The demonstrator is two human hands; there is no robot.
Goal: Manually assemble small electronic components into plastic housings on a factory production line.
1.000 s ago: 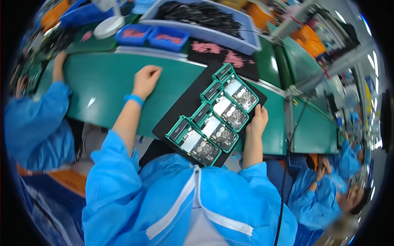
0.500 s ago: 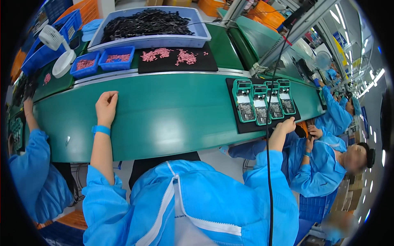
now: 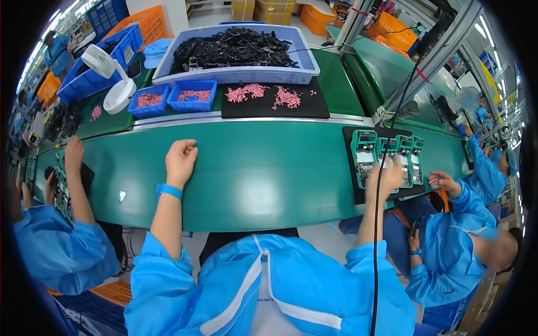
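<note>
My left hand [image 3: 180, 163], with a blue band at its wrist, hovers over the green conveyor belt [image 3: 263, 168]. Its fingers are curled together; whatever they may hold is too small or hidden. Over on the right, my right hand [image 3: 388, 176] is smeared by motion above the near left part of a black mat [image 3: 358, 191], in front of the green-framed circuit boards. Several of these boards [image 3: 416, 167] stand side by side on that mat. A black cable [image 3: 376, 246] hangs down across my right hand.
Beyond the belt lie pink pieces [image 3: 287, 98] on a dark mat, two small blue bins [image 3: 192, 96] of pink pieces, a large tub [image 3: 235, 76] of black parts and a white fan [image 3: 119, 95]. Co-workers sit at both sides; one's hand [image 3: 443, 182] is beside the boards.
My right hand has lifted from the mat's near edge and moved left over the boards. The right co-worker's hand has come toward the boards. The view has shifted, moving the scene rightward.
</note>
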